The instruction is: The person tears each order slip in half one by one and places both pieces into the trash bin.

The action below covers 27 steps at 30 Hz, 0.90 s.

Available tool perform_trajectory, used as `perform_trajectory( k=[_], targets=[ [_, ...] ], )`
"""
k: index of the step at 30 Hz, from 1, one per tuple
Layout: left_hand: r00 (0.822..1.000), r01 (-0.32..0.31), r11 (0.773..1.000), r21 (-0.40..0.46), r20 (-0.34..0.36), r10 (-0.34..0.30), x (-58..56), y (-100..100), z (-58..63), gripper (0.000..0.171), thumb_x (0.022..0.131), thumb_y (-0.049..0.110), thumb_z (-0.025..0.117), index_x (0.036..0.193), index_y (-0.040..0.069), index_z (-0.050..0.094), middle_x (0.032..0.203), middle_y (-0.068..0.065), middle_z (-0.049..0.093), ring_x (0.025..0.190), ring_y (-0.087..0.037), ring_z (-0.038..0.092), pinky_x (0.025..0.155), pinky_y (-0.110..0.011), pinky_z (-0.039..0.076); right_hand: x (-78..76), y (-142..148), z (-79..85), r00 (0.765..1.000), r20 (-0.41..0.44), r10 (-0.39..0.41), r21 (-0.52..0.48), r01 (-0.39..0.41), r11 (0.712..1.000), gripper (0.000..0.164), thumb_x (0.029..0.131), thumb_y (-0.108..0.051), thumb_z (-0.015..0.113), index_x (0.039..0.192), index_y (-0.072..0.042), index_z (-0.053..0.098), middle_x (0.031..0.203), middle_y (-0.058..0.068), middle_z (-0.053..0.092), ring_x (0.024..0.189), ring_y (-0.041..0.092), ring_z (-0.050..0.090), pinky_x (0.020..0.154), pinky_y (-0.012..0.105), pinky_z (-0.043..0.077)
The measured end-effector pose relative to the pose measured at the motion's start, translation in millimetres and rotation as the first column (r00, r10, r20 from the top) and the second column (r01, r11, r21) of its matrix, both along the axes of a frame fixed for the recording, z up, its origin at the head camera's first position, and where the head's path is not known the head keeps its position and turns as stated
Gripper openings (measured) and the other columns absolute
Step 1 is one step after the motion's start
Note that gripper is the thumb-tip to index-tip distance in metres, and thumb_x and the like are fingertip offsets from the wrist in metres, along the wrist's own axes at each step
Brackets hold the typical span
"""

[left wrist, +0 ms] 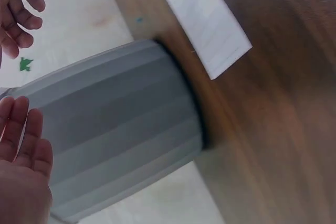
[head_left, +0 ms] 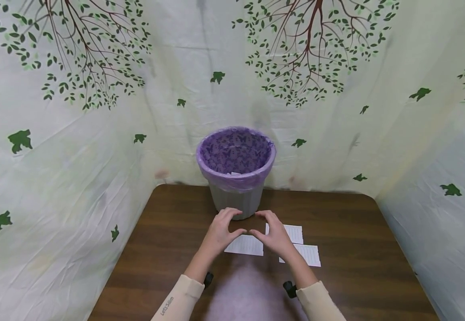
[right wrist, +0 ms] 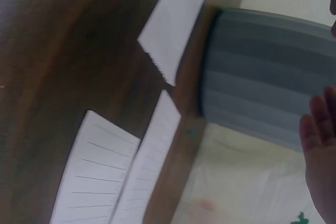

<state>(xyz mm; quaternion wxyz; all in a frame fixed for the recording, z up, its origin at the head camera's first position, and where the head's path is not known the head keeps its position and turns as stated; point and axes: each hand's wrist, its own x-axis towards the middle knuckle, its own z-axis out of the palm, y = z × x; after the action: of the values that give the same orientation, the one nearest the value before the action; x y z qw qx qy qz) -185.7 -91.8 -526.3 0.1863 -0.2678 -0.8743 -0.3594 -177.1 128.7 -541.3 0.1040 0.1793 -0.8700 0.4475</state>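
Note:
In the head view my left hand (head_left: 218, 232) and right hand (head_left: 275, 234) are held facing each other, thumb tips close together and fingers gently bent. Nothing is between them. Just beyond stands a grey waste bin (head_left: 236, 199) with a purple butterfly-patterned liner (head_left: 238, 182) folded over its rim. Below the hands lies a lined paper slip (head_left: 245, 246). Two more slips, one farther back (head_left: 295, 233) and one nearer (head_left: 309, 255), lie beside the right hand. The left wrist view has the left hand's fingers (left wrist: 29, 142) in front of the bin's ribbed side (left wrist: 115, 124).
A brown wooden table (head_left: 352, 240) carries everything. White paper bits (head_left: 234, 173) show inside the bin. Behind and at both sides hangs a pale curtain (head_left: 168, 129) printed with trees and green birds. Dark wrist-camera mounts (head_left: 290, 289) sit under the wrists.

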Motion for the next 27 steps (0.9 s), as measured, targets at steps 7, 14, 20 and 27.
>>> perform_trajectory(
  k=[7,14,20,27],
  targets=[
    [0.996,0.007,0.999,-0.034,0.087,-0.004,-0.9,-3,-18.5,0.056,0.079,0.019,0.094,0.128,0.005,0.070,0.127,-0.008,0.072,0.123,-0.029,0.065,0.105,-0.049,0.053,1.9,2,-13.2,0.999,0.044,0.027,0.041,-0.029,0.999,0.060,0.087,-0.016,0.087,0.138,0.000,0.060,0.134,0.022,0.066,0.127,0.038,0.063,0.108,0.058,0.051],
    [0.986,0.032,0.993,-0.116,0.166,-0.013,-3.3,-5,-38.5,0.058,0.080,0.022,0.094,0.130,0.004,0.069,0.129,-0.007,0.071,0.123,-0.029,0.064,0.104,-0.047,0.055,0.9,3,-28.6,0.998,0.013,0.056,0.084,-0.057,0.995,0.059,0.086,-0.017,0.088,0.136,0.000,0.061,0.130,0.019,0.068,0.122,0.037,0.065,0.099,0.053,0.055],
    [0.981,0.039,0.986,-0.163,0.193,-0.007,-4.4,-5,-51.7,0.058,0.078,0.023,0.095,0.127,0.006,0.070,0.126,-0.007,0.071,0.118,-0.029,0.064,0.101,-0.051,0.053,0.6,2,-41.2,0.997,0.015,0.076,0.131,-0.078,0.988,0.058,0.087,-0.015,0.087,0.136,0.000,0.061,0.130,0.016,0.068,0.118,0.034,0.067,0.096,0.050,0.058],
    [0.975,0.052,0.981,-0.186,0.222,-0.009,-6.9,-4,-62.5,0.059,0.076,0.023,0.096,0.126,0.004,0.071,0.126,-0.009,0.071,0.120,-0.032,0.064,0.103,-0.055,0.050,2.1,-2,-54.5,0.996,0.055,0.075,0.191,-0.084,0.978,0.059,0.086,-0.016,0.088,0.137,0.000,0.061,0.132,0.015,0.067,0.125,0.033,0.064,0.105,0.052,0.053]
  ],
)
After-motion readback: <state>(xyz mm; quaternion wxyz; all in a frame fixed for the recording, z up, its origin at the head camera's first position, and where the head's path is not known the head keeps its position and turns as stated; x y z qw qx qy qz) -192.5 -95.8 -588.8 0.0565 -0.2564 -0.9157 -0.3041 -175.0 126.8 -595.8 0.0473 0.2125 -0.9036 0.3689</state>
